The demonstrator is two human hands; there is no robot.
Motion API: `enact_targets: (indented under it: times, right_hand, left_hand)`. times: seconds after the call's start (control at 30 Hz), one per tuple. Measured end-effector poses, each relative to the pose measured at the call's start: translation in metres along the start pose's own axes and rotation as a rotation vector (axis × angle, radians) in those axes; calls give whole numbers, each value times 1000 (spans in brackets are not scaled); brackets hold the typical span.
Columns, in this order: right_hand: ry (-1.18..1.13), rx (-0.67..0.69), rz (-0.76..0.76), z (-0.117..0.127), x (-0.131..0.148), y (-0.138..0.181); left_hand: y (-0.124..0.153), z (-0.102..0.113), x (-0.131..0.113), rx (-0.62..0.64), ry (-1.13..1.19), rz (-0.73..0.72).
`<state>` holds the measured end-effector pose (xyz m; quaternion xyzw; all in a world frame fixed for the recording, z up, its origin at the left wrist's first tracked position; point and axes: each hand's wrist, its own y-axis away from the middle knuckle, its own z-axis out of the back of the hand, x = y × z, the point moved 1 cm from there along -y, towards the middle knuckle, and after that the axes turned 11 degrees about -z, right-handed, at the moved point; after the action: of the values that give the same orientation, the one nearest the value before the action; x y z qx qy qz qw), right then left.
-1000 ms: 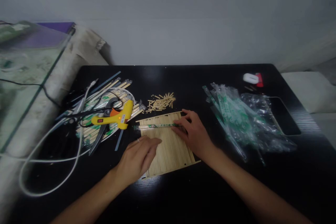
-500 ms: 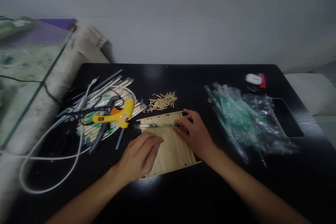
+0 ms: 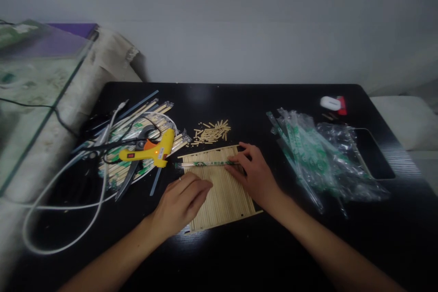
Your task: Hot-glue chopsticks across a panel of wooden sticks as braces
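Note:
A flat panel of chopsticks (image 3: 222, 196) laid side by side, with crosswise sticks along its far and near edges, lies on the black table in front of me. Across its upper part is a pair of chopsticks in a printed plastic wrapper (image 3: 205, 163). My right hand (image 3: 255, 171) grips the right end of that wrapped pair between thumb and fingers, above the panel's right side. Over the panel's left side, my left hand (image 3: 183, 203) is closed, thumb pressed to fingertips. Whether anything is in that pinch cannot be made out.
A yellow glue gun (image 3: 150, 153) with its light on rests on wrapped chopsticks (image 3: 119, 169) at left, among a white cable (image 3: 99, 219) and a dark-handled tool. Cut stick pieces (image 3: 212, 132) lie behind the panel. Plastic wrappers (image 3: 304, 146) and a phone (image 3: 374, 153) are right.
Both hands and the wrapped chopsticks keep almost the same place. Only a very slight shift of the whole view shows.

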<state>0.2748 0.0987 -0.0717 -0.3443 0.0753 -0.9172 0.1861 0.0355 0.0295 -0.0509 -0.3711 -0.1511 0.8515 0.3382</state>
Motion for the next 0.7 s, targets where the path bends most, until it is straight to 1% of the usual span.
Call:
enact_targets:
  times: [0.43,0.7]
  right_hand:
    - [10,4,4,0,0,0]
    - [-11,18,-27,0,-2,1]
  left_hand:
    - [0,0,1,25,6,-3]
    - [-2,0,0,27,10,-10]
